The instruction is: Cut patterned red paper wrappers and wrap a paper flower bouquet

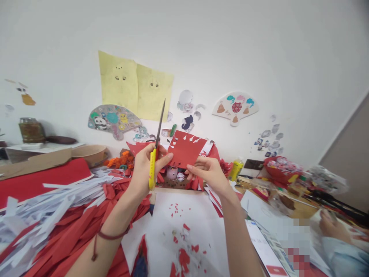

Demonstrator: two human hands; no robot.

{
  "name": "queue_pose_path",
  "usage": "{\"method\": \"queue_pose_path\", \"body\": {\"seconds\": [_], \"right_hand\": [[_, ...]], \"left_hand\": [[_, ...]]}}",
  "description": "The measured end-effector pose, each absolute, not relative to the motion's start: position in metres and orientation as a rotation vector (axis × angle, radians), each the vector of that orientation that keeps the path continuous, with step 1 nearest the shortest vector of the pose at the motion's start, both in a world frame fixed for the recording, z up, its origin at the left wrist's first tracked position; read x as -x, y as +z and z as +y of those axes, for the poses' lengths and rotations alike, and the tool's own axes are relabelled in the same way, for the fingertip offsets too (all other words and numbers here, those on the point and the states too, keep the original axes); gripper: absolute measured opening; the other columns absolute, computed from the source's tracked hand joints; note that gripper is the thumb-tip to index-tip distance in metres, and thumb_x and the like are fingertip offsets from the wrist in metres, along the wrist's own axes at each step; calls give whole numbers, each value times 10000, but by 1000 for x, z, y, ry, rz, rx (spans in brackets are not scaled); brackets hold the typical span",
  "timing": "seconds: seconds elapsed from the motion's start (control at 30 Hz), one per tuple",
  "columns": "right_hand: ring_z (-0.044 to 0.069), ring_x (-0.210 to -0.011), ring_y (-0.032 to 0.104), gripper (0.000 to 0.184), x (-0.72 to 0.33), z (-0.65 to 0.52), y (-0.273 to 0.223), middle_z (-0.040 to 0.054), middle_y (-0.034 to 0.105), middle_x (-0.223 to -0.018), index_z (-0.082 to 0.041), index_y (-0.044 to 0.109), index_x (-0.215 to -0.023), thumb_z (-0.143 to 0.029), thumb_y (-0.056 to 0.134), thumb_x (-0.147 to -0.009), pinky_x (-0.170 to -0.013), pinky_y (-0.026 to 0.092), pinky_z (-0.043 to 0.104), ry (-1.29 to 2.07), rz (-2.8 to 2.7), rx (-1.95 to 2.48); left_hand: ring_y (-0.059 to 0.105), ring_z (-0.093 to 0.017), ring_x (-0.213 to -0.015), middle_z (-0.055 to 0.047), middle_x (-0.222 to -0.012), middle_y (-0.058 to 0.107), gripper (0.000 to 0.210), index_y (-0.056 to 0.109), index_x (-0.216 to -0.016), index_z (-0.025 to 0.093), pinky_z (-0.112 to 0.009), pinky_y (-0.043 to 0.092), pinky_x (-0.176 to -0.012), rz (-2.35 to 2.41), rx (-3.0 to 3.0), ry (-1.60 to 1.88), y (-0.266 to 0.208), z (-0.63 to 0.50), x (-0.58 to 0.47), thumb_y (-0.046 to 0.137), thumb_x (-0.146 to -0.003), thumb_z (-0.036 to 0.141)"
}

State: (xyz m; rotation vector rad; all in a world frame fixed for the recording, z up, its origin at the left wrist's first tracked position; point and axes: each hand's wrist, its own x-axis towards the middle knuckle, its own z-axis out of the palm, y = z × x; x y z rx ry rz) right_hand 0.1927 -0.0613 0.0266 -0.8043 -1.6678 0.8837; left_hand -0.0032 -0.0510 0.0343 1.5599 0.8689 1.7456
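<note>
Left hand (144, 167): clamped on yellow-handled scissors (152, 169), near-vertical, tips up; thumb on paper | notched red paper (188, 150): just right of blades, held above table (301, 207), toward far edge | right hand (206, 172): pinching lower-right corner

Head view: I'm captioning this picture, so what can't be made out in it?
Head view throughout:
Red paper: part covered by the thumb of the left hand.
Co-worker's sleeve: cut off by the right edge.
Wall stickers at right: details too small and blurred.
Pixelated patch: hides what lies behind it.
</note>
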Motion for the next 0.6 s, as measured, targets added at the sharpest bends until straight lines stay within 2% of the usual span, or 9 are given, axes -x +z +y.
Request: {"method": "queue_pose_path", "body": {"seconds": [0.17, 0.33, 0.47, 0.6], "right_hand": [[157, -607, 701, 220, -193, -57, 27, 41, 742, -694, -157, 714, -780, -372, 753, -754, -580, 568, 255, 798, -1520, 777], [172, -636, 723, 236, -197, -53, 27, 58, 764, -733, -151, 700, -752, -366, 792, -720, -683, 601, 295, 728, -1247, 720], [173, -590, 713, 238, -198, -52, 28, 65, 757, -712, -148, 684, -716, -358, 797, -720, -612, 589, 280, 706, -1155, 681], [164, -577, 705, 248, -194, -54, 29, 54, 745, -688, -149, 677, -729, -372, 785, -727, -584, 572, 260, 727, -1111, 709]], "left_hand": [[406, -88, -563, 56, -642, 470, 253, 518, -781, 189, -222, 346, -554, 925, -1746, 1667, 32, -44, 14, 662, -782, 397], [402, -110, -595, 64, -719, 459, 311, 456, -986, 217, -230, 328, -567, 1055, -2042, 1484, 20, -20, 39, 614, -790, 398], [435, -136, -635, 53, -724, 460, 284, 448, -886, 212, -247, 337, -587, 1148, -2243, 1226, 19, -15, 51, 595, -780, 431], [519, -178, -701, 17, -793, 558, 263, 477, -867, 214, -270, 373, -634, 1187, -2355, 1072, 22, -20, 47, 580, -784, 442]]}}
